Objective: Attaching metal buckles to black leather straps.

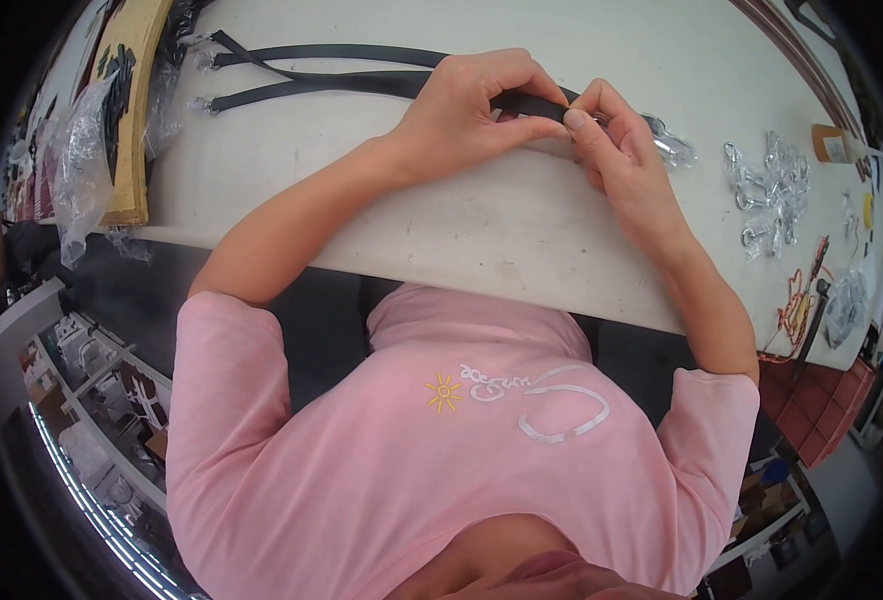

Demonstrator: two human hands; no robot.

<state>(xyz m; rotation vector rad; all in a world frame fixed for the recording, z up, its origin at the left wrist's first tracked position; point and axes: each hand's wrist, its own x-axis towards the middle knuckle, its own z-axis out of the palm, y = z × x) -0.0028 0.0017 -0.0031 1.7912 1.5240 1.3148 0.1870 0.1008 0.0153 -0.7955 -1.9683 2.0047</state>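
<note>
Above the white table [441, 220], my left hand [458, 112] is closed round a black strap [536, 107], thumb and forefinger pinching it. My right hand [623, 152] pinches the same strap close to the left fingertips. Just beyond the right hand, a shiny metal piece in clear plastic [671, 143] shows; whether it is joined to this strap, I cannot tell. Lengths of flat black strap [331, 52] run from my left hand toward the far left, two of them crossing. Their far-left ends carry clear plastic wrapping [203, 104]. My fingers hide the part between them.
Several metal hooks in clear plastic [769, 190] lie at the right, with a brown bottle [833, 143] behind them. A wooden box edge [129, 130] with plastic bags [83, 160] stands at the left. Red wires [793, 305] and a red crate [818, 405] are near right.
</note>
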